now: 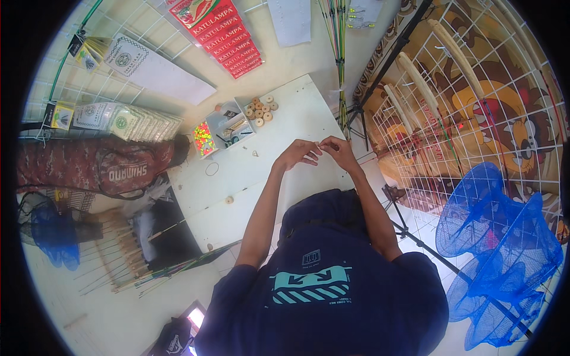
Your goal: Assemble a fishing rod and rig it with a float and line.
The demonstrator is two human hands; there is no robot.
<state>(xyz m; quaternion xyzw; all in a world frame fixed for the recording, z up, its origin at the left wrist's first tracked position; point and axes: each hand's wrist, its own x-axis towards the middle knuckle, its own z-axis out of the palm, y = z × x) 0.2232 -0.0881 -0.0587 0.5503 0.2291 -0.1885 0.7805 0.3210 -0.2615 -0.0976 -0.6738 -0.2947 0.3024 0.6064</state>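
Note:
My left hand (pixel 297 154) and my right hand (pixel 340 155) meet above the right part of a white table (pixel 249 184). Thumb and forefinger of each are pinched together, their tips nearly touching. Whatever sits between them is too small to make out. The other fingers of my left hand are loosely stretched, while those of my right curl inward. To the left on the tabletop lie a thin loop (pixel 212 169), a small brownish bit (pixel 255 153) and a single round wooden piece (pixel 229 200).
A white divided box (pixel 242 142) at the table's back left holds bright beads (pixel 203 140) and small tools. Several wooden discs (pixel 259 111) cluster beside it. A camouflage bag (pixel 119 166) hangs at left. Blue nets (pixel 499 237) and a wire rack (pixel 469 113) stand at right.

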